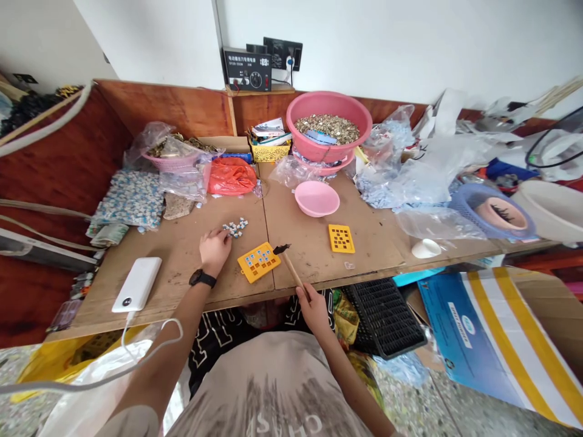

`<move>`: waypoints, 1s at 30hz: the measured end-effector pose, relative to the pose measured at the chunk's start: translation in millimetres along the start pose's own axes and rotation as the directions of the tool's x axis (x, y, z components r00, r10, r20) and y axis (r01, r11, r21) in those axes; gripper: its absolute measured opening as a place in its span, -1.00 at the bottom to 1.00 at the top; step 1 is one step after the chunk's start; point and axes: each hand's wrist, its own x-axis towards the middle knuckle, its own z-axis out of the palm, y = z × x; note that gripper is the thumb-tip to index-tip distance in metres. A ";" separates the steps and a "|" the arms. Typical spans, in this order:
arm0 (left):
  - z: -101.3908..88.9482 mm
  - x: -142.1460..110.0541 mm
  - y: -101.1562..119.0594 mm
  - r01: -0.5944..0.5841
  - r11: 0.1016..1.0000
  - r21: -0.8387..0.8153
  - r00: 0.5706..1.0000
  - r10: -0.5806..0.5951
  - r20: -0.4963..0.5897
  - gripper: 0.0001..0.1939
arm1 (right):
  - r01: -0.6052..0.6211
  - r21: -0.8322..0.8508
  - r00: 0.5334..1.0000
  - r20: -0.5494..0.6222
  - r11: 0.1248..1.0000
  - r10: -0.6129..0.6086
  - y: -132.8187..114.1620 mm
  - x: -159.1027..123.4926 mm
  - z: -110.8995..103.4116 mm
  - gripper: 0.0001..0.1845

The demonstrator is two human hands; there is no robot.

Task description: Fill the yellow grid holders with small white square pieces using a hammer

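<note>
The right hand (314, 311) is closed around a wooden-handled brush (293, 271), its long handle slanting forward to a dark tip just beside the yellow tray (248, 274); the loosely open left hand (214, 251) rests nearer the small pile of pieces (235, 227)

A white power bank (136, 284) and a heaped pink basin (328, 100) share the wooden bench (177, 267).

- left hand (215, 252) rests on the table (182, 267), fingers (225, 238) just beside small white-blue pieces (235, 227)
- yellow tray (259, 262) lies right of it
- right hand (314, 312) grips a wooden brush (294, 271), dark tip near the tray
- white power bank (136, 284) lies left of the left hand
</note>
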 end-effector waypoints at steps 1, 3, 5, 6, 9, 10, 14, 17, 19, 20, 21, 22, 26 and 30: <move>-1.0 0.1 0.6 0.003 1.000 0.013 1.000 -0.003 -0.001 -0.65 | 0.000 0.000 1.000 0.003 1.000 0.000 -0.3 -0.2 0.1 -0.23; -4.2 -0.8 1.7 0.012 1.000 0.011 1.000 -0.012 -0.011 -0.66 | -0.002 0.002 1.000 0.012 1.000 0.002 -1.0 -0.8 -0.1 -0.21; -8.1 -3.8 3.0 0.013 1.000 -0.021 0.999 -0.013 -0.039 -0.68 | -0.006 0.004 1.000 0.016 1.000 0.006 -1.9 -1.3 -0.7 -0.21; -9.9 -6.5 3.7 0.002 0.999 -0.044 0.998 -0.005 -0.058 -0.68 | -0.010 0.005 1.000 0.016 1.000 0.010 -2.5 -1.5 -1.0 -0.20; -11.9 -19.7 5.3 -0.035 0.989 -0.147 0.998 0.026 -0.064 -0.69 | -0.017 0.011 1.000 0.020 1.000 0.017 -4.7 -1.4 -1.9 -0.21; -11.2 -25.3 5.4 -0.024 0.983 -0.183 0.999 0.017 -0.039 -0.71 | -0.020 0.014 1.000 0.021 1.000 0.020 -5.4 -1.3 -2.1 -0.21; -4.3 -46.5 2.6 0.062 0.971 -0.231 0.998 -0.055 0.034 -0.72 | -0.029 0.019 0.999 0.014 0.999 0.029 -7.0 -1.2 -2.6 -0.20; -0.6 -54.0 0.9 0.043 0.977 -0.210 0.999 -0.043 0.005 -0.66 | -0.027 0.018 0.999 0.020 0.999 0.027 -7.4 -1.4 -3.5 -0.21; -0.2 -54.3 1.1 0.036 0.979 -0.200 0.999 -0.037 -0.003 -0.67 | -0.025 0.020 0.999 0.025 0.999 0.025 -7.6 -1.3 -4.4 -0.21; -0.7 -53.7 1.6 0.039 0.979 -0.199 0.999 -0.041 -0.006 -0.69 | -0.028 0.020 0.999 0.027 0.999 0.027 -7.6 -1.2 -4.7 -0.21; -1.4 -52.9 2.4 0.045 0.978 -0.204 0.999 -0.048 -0.009 -0.71 | -0.031 0.017 0.999 0.029 0.999 0.031 -7.7 -1.1 -5.0 -0.20; -2.5 -52.3 3.4 0.056 0.975 -0.217 0.998 -0.061 -0.013 -0.73 | -0.035 0.013 0.999 0.030 0.999 0.034 -7.7 -1.1 -5.3 -0.20; -9.5 -58.7 11.9 0.171 0.912 -0.372 0.984 -0.180 0.012 -0.75 | -0.040 0.002 0.999 0.029 0.999 0.040 -7.7 -1.4 -5.5 -0.20; -14.8 -82.8 32.6 0.194 0.851 -0.489 0.981 -0.183 0.071 -0.73 | -0.047 0.003 0.998 0.029 0.999 0.047 -8.6 -2.1 -5.4 -0.22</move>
